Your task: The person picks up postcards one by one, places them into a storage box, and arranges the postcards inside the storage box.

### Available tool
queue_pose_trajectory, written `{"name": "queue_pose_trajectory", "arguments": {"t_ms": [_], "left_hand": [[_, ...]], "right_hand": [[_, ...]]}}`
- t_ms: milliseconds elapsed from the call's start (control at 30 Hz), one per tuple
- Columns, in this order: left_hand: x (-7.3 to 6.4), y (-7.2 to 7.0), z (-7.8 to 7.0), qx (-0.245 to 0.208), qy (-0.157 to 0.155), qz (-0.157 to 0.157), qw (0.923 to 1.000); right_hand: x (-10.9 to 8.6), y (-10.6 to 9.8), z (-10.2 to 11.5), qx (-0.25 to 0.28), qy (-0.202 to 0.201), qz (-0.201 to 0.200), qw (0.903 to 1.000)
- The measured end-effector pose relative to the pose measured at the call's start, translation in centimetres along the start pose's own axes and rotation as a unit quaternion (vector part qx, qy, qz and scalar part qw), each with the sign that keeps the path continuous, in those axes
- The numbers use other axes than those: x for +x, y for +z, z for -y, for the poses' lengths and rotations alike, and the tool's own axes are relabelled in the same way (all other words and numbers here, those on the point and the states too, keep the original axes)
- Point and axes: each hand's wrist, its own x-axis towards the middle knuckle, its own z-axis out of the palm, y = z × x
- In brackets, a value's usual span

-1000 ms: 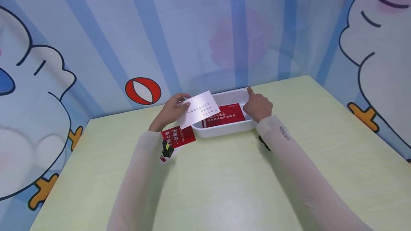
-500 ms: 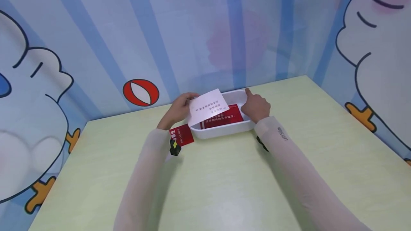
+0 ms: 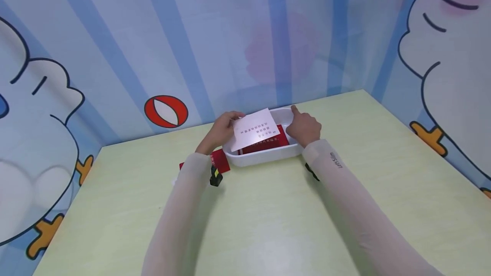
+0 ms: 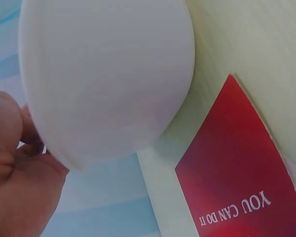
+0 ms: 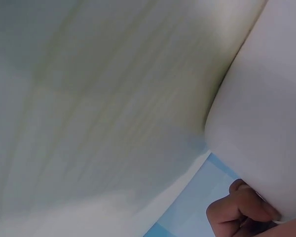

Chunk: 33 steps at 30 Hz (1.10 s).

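My left hand point(image 3: 220, 133) pinches a white printed card point(image 3: 255, 129) at its left side, tilted over the left part of a white plastic tray point(image 3: 264, 156). Beneath it, inside the tray, lies a red card point(image 3: 282, 140) with white lettering, partly covered by the white one. At the tray's right end my right hand point(image 3: 305, 128) grips the rim; in the right wrist view its curled fingers point(image 5: 237, 210) show at the tray's edge. The left wrist view has the tray's end wall point(image 4: 108, 79) in front, hiding the held card.
Another red card point(image 3: 221, 162) lies on the table left of the tray, partly behind my left wrist; the left wrist view shows its "YOU CAN DO IT" lettering. A pale edge shows beside it. The patterned wall point(image 3: 215, 54) stands right behind the tray.
My left hand has moved right with the white card, from the tray's left edge to over its inside, covering more of the red card there. My right hand stays on the rim.
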Motion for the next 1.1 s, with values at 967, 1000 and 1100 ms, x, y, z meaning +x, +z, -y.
{"name": "queue_pose_trajectory", "arguments": {"t_ms": [967,1000,1100], "left_hand": [[1.2,1.9,0.0,0.073,0.027,0.039,0.9962],[1.2,1.9,0.0,0.081,0.027,0.041,0.9955],[1.2,2.0,-0.2,0.096,0.019,0.049,0.9940]], "right_hand": [[-0.4,0.0,0.0,-0.009,-0.019,-0.007,0.9998],[-0.5,-0.1,0.0,-0.009,-0.020,-0.008,0.9997],[-0.5,-0.2,0.1,-0.010,-0.020,-0.012,0.9997]]}}
